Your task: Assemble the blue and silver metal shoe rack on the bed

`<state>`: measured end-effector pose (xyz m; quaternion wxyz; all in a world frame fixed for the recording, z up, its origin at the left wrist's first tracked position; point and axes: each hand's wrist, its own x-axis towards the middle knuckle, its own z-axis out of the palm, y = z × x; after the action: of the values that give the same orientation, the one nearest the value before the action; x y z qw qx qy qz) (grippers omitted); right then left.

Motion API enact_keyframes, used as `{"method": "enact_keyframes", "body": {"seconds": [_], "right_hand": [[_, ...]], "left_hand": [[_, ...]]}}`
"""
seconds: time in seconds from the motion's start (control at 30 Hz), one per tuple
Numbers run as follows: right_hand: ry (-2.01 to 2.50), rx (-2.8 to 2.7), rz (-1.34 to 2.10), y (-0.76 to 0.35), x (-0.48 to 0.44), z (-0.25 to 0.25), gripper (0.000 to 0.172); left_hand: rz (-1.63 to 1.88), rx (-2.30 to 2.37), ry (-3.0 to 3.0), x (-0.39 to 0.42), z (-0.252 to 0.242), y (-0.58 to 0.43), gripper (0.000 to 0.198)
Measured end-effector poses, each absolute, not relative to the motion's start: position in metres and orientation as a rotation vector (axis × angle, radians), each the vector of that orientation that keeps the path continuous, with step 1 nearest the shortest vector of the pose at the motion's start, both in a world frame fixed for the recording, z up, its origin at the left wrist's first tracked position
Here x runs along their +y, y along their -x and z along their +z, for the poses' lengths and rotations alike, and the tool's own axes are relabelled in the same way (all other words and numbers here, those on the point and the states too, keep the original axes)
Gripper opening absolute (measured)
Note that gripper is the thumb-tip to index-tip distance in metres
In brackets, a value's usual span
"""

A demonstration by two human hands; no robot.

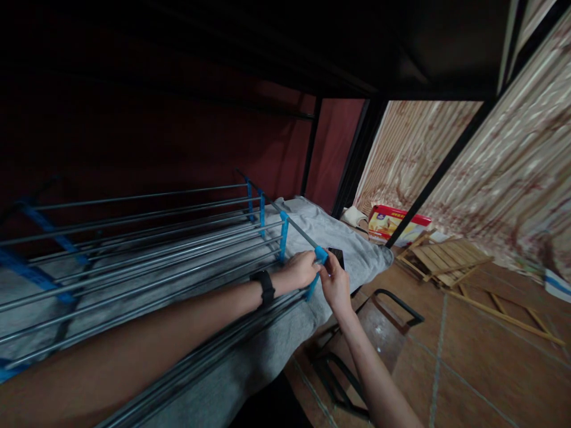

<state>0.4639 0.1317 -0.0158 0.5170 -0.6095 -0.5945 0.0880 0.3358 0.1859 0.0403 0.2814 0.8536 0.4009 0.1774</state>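
Observation:
A rack of grey metal rods (178,278) with blue plastic connectors lies on a grey cloth (303,208). At its right end, my left hand (302,269), with a black band on the wrist, is closed by the blue connector (320,255) nearest me. My right hand (335,284) pinches the same connector from the other side, its thumb and fingers around it. Another blue connector (284,232) stands upright just beyond my left hand. Dark and partly hidden, a flat object (338,255) lies behind my right hand.
Black frame bars (439,172) cross at the right and overhead. Below right stands a chair (379,333) with black armrests. On the tiled floor are a red box (397,223), a folded wooden piece (450,258) and a wooden frame (504,315). A patterned curtain (504,160) hangs behind.

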Motion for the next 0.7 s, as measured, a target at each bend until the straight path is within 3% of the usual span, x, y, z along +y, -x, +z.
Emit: {"method": "enact_keyframes", "body": {"seconds": [0.37,0.7], "right_hand": [[1.457,-1.419,0.211,-0.463,0.131,-0.018,0.043],[1.431,-1.423,0.26,-0.469,0.136,-0.027,0.045]], "left_hand": [[0.238,1.313,-2.6,0.144,0.056,-0.31,0.024],[0.366,1.196,-2.513,0.161,0.038,-0.31,0.023]]}}
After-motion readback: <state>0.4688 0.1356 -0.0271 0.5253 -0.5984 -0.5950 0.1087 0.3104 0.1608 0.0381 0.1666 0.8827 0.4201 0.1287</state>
